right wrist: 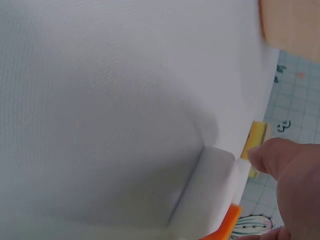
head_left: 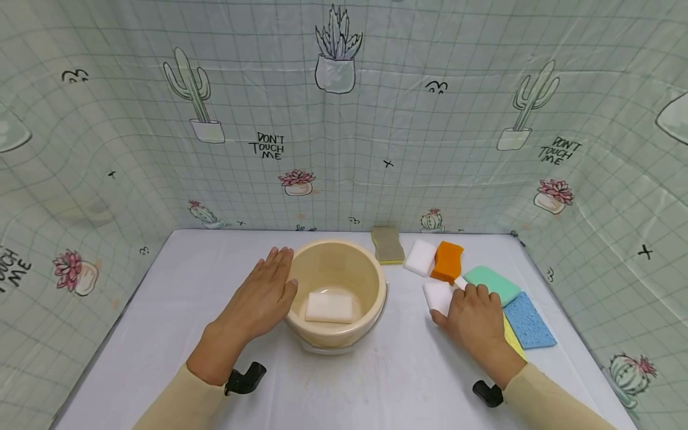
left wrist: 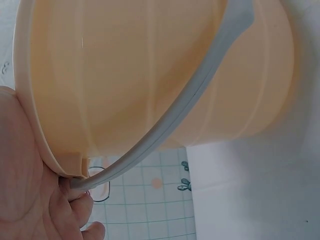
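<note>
A cream bucket [head_left: 337, 334] stands in the middle of the table, a white sponge [head_left: 329, 307] lying flat inside. My left hand [head_left: 258, 295] rests against its left rim, fingers straight and pointing away. In the left wrist view the bucket's grey handle [left wrist: 165, 122] slants down across its side to the fingers. My right hand [head_left: 475, 316] is low over the group of sponges at the right, thumb out to the left, at the edge of another white sponge [head_left: 438, 295]. In the right wrist view the thumb [right wrist: 272, 157] stands apart from the white sponge [right wrist: 205, 195]; the other fingers are mostly hidden.
Around the right hand lie an orange sponge [head_left: 448, 261], a green one [head_left: 491, 283], a blue one [head_left: 529, 321], a partly covered yellow one [head_left: 512, 337] and a white one [head_left: 421, 257]. A grey-and-yellow sponge [head_left: 388, 243] is at the back. Printed curtains [head_left: 355, 131] enclose the table.
</note>
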Available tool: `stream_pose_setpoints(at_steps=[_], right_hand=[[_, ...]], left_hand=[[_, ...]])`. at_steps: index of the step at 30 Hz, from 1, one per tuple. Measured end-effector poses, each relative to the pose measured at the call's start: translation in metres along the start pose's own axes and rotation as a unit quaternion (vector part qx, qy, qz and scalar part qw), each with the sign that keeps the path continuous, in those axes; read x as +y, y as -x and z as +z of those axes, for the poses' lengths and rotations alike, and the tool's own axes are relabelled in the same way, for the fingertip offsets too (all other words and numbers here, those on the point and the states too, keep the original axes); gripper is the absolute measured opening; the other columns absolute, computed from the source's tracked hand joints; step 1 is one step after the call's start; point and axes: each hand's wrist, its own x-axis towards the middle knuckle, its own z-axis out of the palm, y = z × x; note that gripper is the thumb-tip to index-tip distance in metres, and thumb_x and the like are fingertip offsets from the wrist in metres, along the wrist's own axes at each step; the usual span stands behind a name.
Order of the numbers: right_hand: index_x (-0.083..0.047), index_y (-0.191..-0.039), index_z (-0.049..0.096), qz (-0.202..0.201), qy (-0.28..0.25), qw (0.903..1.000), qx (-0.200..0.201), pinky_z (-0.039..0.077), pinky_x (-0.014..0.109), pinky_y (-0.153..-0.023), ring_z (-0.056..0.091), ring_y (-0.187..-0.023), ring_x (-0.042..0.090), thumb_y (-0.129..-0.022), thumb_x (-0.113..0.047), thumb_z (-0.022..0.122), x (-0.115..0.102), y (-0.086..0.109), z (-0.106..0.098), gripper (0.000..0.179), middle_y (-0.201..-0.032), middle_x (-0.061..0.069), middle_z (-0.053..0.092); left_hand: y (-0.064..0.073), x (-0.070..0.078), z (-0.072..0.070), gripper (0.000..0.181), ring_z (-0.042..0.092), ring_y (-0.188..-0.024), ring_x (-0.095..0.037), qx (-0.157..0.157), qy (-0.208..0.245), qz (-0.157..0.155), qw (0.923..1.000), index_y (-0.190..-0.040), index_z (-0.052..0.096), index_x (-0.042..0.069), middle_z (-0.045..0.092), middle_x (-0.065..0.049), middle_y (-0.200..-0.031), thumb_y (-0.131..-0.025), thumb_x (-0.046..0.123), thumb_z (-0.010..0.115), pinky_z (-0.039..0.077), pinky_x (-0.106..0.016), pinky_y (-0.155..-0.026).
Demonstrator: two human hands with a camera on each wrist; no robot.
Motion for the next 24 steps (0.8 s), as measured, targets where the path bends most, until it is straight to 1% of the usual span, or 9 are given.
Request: stream_pose_setpoints(at_steps=[3,6,9,12,15,18,22,24], right_hand=[[0.01,-0.087,0.065,0.0,0.015,0.9997,-0.018,0.039,0.044,-0.067,0.047,-0.077,0.033,-0.086,-0.062,0.075,-0.002,0.002,0.001,0.073,-0.073,0.014,0.047],[0.009,-0.083,0.065,0.004,0.021,0.9989,-0.041,0.04,0.045,-0.068,0.047,-0.077,0.033,-0.089,-0.063,0.072,-0.002,0.005,0.002,0.072,-0.071,0.013,0.047],[0.009,-0.082,0.064,0.014,0.003,0.998,-0.062,0.04,0.045,-0.068,0.047,-0.076,0.033,-0.09,-0.062,0.07,-0.003,0.006,0.003,0.072,-0.071,0.013,0.047],[0.01,-0.083,0.065,0.021,-0.023,0.9973,-0.066,0.041,0.046,-0.069,0.049,-0.078,0.034,-0.09,-0.061,0.072,-0.004,0.005,0.006,0.071,-0.072,0.015,0.049],[0.011,-0.088,0.065,0.018,-0.04,0.9973,-0.059,0.041,0.046,-0.069,0.05,-0.08,0.035,-0.088,-0.058,0.074,-0.007,0.002,0.009,0.07,-0.075,0.016,0.051],[0.01,-0.092,0.063,0.006,-0.053,0.998,-0.035,0.039,0.045,-0.069,0.049,-0.083,0.037,-0.087,-0.051,0.078,-0.009,-0.004,0.011,0.063,-0.08,0.017,0.052],[0.005,-0.094,0.059,-0.02,-0.065,0.9977,0.001,0.038,0.045,-0.069,0.05,-0.088,0.038,-0.083,-0.039,0.083,-0.012,-0.014,0.014,0.052,-0.088,0.018,0.056],[0.004,-0.097,0.059,-0.034,-0.067,0.9971,0.01,0.038,0.045,-0.071,0.05,-0.09,0.039,-0.082,-0.036,0.085,-0.012,-0.018,0.014,0.05,-0.093,0.019,0.06]], left_hand=[[0.0,0.0,0.0,0.064,0.018,-0.163,-0.039,0.001,0.001,0.002,1.0,-0.164,0.025,-0.007,0.027,-0.024,-0.171,-0.112,0.029,0.039,0.019,-0.057,-0.132],[0.0,0.001,0.0,0.064,0.018,-0.162,-0.039,0.002,0.0,0.002,1.0,-0.164,0.025,-0.007,0.027,-0.024,-0.171,-0.112,0.029,0.039,0.02,-0.057,-0.132],[0.0,0.001,0.0,0.065,0.019,-0.162,-0.039,0.003,-0.003,0.002,1.0,-0.164,0.025,-0.007,0.028,-0.023,-0.171,-0.112,0.029,0.039,0.02,-0.057,-0.132],[0.0,0.0,0.0,0.065,0.018,-0.162,-0.039,0.001,-0.005,0.001,1.0,-0.164,0.025,-0.007,0.027,-0.023,-0.171,-0.112,0.03,0.038,0.02,-0.057,-0.132],[0.0,0.0,-0.001,0.065,0.018,-0.162,-0.039,-0.001,-0.003,0.0,1.0,-0.164,0.025,-0.006,0.027,-0.023,-0.172,-0.112,0.03,0.038,0.02,-0.057,-0.132],[0.0,0.0,-0.001,0.065,0.019,-0.162,-0.039,0.0,-0.001,0.002,1.0,-0.164,0.025,-0.007,0.027,-0.023,-0.172,-0.112,0.029,0.039,0.021,-0.057,-0.131],[0.0,0.001,-0.001,0.064,0.02,-0.162,-0.04,0.002,-0.002,0.002,1.0,-0.164,0.026,-0.007,0.028,-0.024,-0.171,-0.112,0.029,0.04,0.021,-0.057,-0.131],[-0.001,0.001,0.0,0.064,0.02,-0.162,-0.04,0.004,-0.005,0.003,1.0,-0.163,0.026,-0.007,0.028,-0.024,-0.171,-0.112,0.028,0.041,0.022,-0.058,-0.131]])
